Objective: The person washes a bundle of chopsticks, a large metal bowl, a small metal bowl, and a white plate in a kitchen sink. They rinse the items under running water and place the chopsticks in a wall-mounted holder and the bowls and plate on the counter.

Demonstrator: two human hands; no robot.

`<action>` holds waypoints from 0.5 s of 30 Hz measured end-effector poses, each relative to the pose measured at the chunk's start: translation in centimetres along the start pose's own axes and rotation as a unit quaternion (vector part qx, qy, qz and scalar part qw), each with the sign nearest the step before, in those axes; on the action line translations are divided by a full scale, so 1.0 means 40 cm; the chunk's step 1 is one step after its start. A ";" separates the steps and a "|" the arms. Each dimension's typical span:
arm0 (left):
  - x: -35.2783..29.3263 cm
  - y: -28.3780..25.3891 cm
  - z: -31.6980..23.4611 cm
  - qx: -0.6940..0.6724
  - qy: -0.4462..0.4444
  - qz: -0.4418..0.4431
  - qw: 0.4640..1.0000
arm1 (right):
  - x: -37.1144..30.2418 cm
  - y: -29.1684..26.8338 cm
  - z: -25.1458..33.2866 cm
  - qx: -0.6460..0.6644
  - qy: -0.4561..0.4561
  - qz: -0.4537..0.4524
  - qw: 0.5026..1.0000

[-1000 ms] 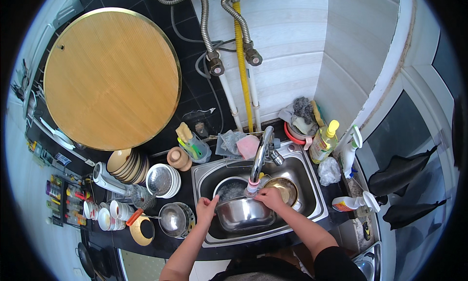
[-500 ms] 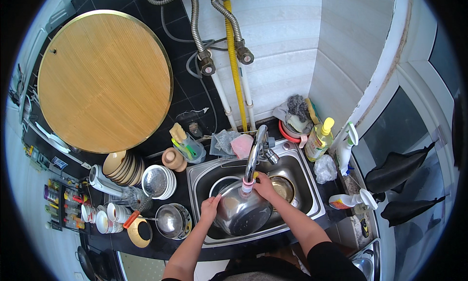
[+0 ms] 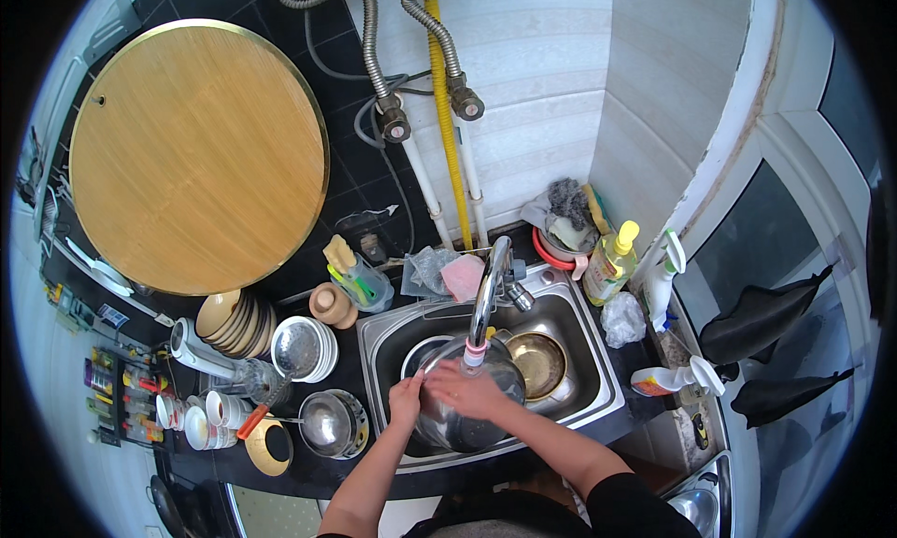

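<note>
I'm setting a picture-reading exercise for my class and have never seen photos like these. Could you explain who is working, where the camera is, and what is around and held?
There is no robot here: these are a person's bare hands. The camera is worn on the head and looks down; its wide lens bends straight edges.

The left hand holds the edge of a metal bowl in the sink. The right hand reaches across that bowl under the tap, fingers extended. A brassy pot sits to their right.

On the counter, stacked brown bowls stand to the left, and a yellow-capped bottle to the right.
</note>
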State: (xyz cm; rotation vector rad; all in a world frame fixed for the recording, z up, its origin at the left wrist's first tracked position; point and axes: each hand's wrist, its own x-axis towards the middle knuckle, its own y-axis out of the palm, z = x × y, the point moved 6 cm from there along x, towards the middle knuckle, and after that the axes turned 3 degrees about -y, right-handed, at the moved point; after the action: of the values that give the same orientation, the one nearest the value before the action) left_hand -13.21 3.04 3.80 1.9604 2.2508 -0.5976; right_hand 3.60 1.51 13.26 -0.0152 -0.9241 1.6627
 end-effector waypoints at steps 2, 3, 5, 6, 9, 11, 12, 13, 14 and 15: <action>-0.004 -0.002 -0.003 -0.004 -0.014 -0.003 1.000 | -0.001 -0.028 -0.103 0.107 0.193 -0.048 0.974; -0.008 0.006 -0.009 -0.024 -0.022 0.002 0.999 | 0.003 -0.037 -0.132 -0.079 0.155 -0.034 0.984; -0.017 0.011 -0.014 -0.043 -0.032 0.008 0.999 | -0.006 -0.025 -0.114 0.047 0.130 -0.063 0.988; -0.021 0.008 -0.014 -0.042 -0.032 0.010 0.999 | -0.001 -0.022 -0.096 0.110 0.117 -0.076 0.984; -0.027 0.014 -0.017 -0.067 -0.022 0.010 0.997 | -0.002 0.022 0.006 -0.057 -0.079 0.012 0.995; -0.028 0.015 -0.021 -0.064 -0.022 0.004 0.998 | 0.008 0.005 -0.014 -0.001 -0.004 0.004 1.000; -0.029 0.016 -0.022 -0.048 -0.028 -0.001 0.998 | 0.003 -0.013 -0.069 0.057 0.095 -0.022 0.994; -0.030 0.016 -0.023 -0.033 -0.034 -0.006 0.999 | -0.009 -0.021 -0.114 0.115 0.193 -0.047 0.973; -0.031 0.016 -0.026 -0.035 -0.035 -0.011 0.999 | -0.008 -0.029 -0.115 0.058 0.166 -0.051 0.983; -0.034 0.013 -0.029 -0.038 -0.037 -0.017 0.998 | -0.008 -0.037 -0.112 0.000 0.140 -0.054 0.989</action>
State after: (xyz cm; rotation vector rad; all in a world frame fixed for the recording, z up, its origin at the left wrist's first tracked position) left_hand -12.24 2.24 5.19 1.8394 2.2321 -0.5690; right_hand 7.01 3.77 10.87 -0.1898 -0.6991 1.5140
